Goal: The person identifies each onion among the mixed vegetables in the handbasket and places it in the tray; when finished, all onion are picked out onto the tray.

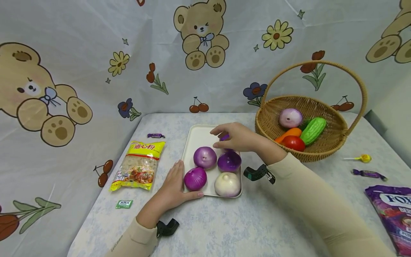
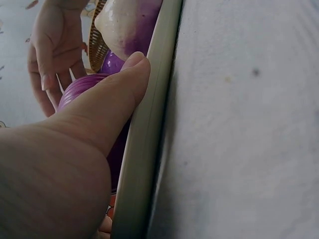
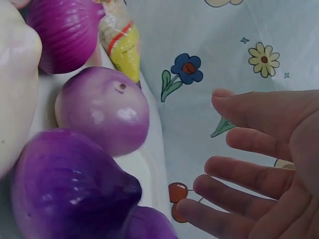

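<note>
A cream tray [image 1: 199, 135] holds several onions. A pale purple onion [image 1: 204, 157] sits mid-tray, with a magenta onion [image 1: 195, 179] in front of it. To their right are a dark purple onion [image 1: 229, 161] and a white onion [image 1: 227, 184]. Behind the dark one, another purple onion [image 1: 224, 137] is mostly hidden beneath my right hand [image 1: 236, 137]. That hand hovers over the tray's back right, fingers spread and holding nothing in the right wrist view. My left hand [image 1: 174, 187] rests along the tray's left side, its thumb [image 2: 117, 92] lying on the front rim.
A wicker basket [image 1: 334, 151] at the back right holds a purple onion, a carrot, a tomato and a green gourd-like vegetable. A yellow pasta bag [image 1: 141, 166] lies left of the tray. Wrapped sweets, a lollipop [image 1: 364, 158] and a purple candy bag [image 1: 393, 214] lie around the table.
</note>
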Demonstrator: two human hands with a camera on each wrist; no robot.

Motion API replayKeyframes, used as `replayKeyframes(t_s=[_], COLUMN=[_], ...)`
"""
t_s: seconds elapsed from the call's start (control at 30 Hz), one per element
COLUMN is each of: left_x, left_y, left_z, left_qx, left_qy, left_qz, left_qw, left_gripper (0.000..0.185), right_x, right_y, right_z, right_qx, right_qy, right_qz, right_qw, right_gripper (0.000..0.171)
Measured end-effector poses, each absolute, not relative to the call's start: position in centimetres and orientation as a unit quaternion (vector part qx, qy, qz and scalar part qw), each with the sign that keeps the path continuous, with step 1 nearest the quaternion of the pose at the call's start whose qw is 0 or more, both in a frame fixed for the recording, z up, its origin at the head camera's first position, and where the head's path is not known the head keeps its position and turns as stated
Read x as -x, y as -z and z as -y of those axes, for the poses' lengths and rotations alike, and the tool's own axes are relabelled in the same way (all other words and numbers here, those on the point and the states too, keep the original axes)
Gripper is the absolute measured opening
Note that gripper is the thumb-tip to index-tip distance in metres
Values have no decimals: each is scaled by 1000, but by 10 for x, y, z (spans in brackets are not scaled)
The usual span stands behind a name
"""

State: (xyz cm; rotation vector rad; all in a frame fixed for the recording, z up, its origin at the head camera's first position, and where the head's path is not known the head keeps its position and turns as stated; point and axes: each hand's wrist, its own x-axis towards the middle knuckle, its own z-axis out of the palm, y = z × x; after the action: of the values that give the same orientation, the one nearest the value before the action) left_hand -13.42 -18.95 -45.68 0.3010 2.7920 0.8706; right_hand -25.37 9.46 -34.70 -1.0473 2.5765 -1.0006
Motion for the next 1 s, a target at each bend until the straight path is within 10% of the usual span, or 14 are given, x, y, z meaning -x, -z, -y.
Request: replayKeyframes(t_s=[1.0], left_x=[134], left_y=[458], left_z=[189], left_qx=[-108], left_qy=[-294], left_qz=[-945], left_qw=[95], left_gripper=[144], right_x=[278], right_y=[291], right_z=[-236], right_qx=[202], right_qy=[352], right_qz=[-913], right_qw=[34], right_gripper=[52])
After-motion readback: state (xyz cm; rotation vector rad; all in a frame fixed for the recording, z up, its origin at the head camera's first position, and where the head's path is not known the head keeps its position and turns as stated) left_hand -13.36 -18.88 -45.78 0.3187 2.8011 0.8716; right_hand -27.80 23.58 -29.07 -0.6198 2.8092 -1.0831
